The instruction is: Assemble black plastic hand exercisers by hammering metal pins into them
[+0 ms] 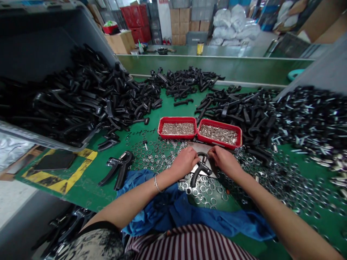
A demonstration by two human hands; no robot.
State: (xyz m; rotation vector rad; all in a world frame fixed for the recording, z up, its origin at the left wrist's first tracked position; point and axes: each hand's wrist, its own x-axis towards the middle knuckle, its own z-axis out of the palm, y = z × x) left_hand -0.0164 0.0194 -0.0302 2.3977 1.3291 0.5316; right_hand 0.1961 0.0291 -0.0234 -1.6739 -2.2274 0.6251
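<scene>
A black hand grip exerciser (200,169) with a metal spring lies over a small metal plate (195,146) in front of me. My left hand (187,159) is closed at its left side, with the fingertips against the upper part. Close by on the right, my right hand (221,157) is closed in a pinch beside the spring; what it pinches is too small to make out. Another hand grip (118,169) with a spring rests on the green table to the left. Metal rings (204,191) lie scattered just below the plate.
Two red trays (177,136) of small metal pins stand behind my hands. Black handles spill from a grey bin (105,47) at left. Black-and-silver parts (311,112) are heaped at right. A blue cloth (176,209) lies along the near edge, with a dark phone-like slab (55,161) far left.
</scene>
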